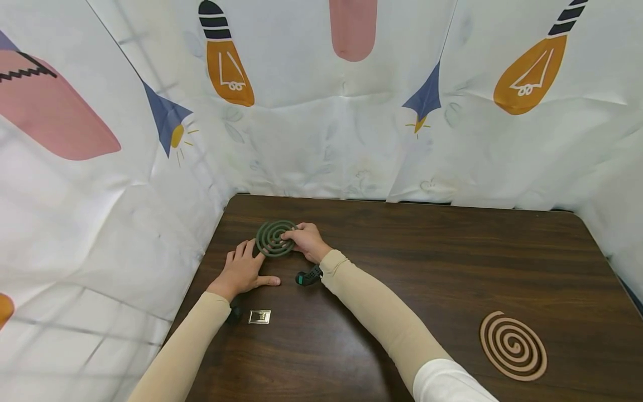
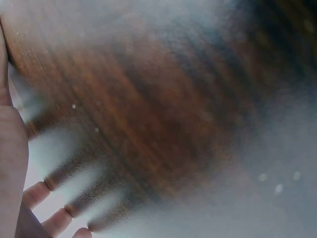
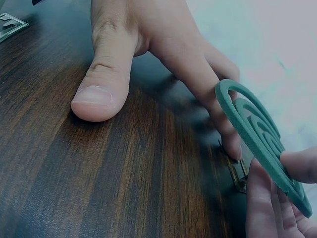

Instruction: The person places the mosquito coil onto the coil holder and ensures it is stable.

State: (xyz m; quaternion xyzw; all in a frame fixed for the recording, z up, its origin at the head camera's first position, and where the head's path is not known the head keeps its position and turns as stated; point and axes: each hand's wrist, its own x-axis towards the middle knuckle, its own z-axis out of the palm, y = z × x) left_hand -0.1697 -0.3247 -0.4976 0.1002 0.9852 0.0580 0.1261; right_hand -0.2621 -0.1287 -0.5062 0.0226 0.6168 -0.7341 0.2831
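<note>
A green mosquito coil [image 1: 273, 239] is held tilted above the far left of the table by my right hand [image 1: 308, 243], pinched between thumb and fingers. My left hand [image 1: 242, 272] rests on the tabletop beside it, fingers spread and thumb out to the side. In the right wrist view, a left fingertip touches or nearly touches a small metal piece [image 3: 239, 177] on the table under the coil [image 3: 257, 144]; the coil hides it in the head view. The left wrist view shows left fingertips [image 2: 58, 220] against the glossy wood, and no coil.
A flat metal plate [image 1: 259, 317] with a raised tab lies nearer than the left hand. A brown mosquito coil [image 1: 513, 346] lies at the right front of the dark wood table [image 1: 427, 268]. White printed curtains [image 1: 321, 139] hang behind and to the left.
</note>
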